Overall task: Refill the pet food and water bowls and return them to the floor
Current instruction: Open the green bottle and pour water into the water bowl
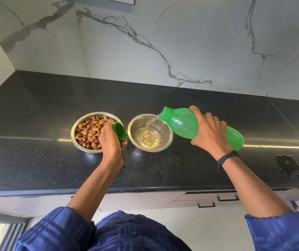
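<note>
Two steel bowls stand side by side on the black counter (36, 109). The left bowl (77, 124) is full of brown kibble. The right bowl (168, 138) holds a little water, and a stream falls into it from a green plastic bottle (179, 122). My right hand (208, 131) grips that bottle around its middle, tipped with the mouth to the left over the bowl's rim. My left hand (110, 140) holds the green screw cap (120, 131) between the two bowls, its open side facing right.
A marble wall (163, 42) rises behind the counter. A puddle of water (288, 167) lies on the counter at the right. Drawer fronts with dark handles (206, 204) sit below the counter's front edge.
</note>
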The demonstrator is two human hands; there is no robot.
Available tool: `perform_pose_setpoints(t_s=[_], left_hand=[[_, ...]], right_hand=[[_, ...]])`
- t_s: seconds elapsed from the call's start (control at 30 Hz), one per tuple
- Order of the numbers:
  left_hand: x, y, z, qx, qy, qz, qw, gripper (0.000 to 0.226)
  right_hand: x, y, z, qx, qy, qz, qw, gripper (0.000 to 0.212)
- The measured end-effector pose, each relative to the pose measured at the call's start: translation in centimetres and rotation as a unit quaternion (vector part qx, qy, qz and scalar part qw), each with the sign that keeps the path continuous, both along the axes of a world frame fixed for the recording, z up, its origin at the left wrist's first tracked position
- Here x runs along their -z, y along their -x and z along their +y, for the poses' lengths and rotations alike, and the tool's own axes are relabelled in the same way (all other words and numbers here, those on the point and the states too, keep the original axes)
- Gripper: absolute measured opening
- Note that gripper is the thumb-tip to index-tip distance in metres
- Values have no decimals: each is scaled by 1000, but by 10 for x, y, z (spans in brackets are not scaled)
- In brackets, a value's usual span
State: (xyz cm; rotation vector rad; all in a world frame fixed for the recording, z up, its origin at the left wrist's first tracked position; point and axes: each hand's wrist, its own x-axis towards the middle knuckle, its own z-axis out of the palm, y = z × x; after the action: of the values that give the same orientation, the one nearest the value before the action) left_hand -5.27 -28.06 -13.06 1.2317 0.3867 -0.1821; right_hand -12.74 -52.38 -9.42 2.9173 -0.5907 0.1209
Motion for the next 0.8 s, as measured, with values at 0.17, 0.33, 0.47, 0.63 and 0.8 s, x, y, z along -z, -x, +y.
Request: perform_pose_setpoints(t_s=[0.17,0.33,0.47,0.63,0.8], left_hand=[[2,0,-1,1,-1,-5,1000,18],[6,-2,-2,13,-2,-7,1000,24],[8,-3,-2,13,-1,-3,1000,25],[7,-4,-2,13,2,-4,1000,25],[7,-3,-2,13,3,-5,1000,23]], right_hand=[[1,-1,-1,1,1,-3,1000,114],[1,-1,-2,2,4,1,1000,115],[2,0,-3,4,4,2,1000,116],[3,0,-3,0,7,4,1000,116],[3,-1,-3,-1,9,5,1000,115]])
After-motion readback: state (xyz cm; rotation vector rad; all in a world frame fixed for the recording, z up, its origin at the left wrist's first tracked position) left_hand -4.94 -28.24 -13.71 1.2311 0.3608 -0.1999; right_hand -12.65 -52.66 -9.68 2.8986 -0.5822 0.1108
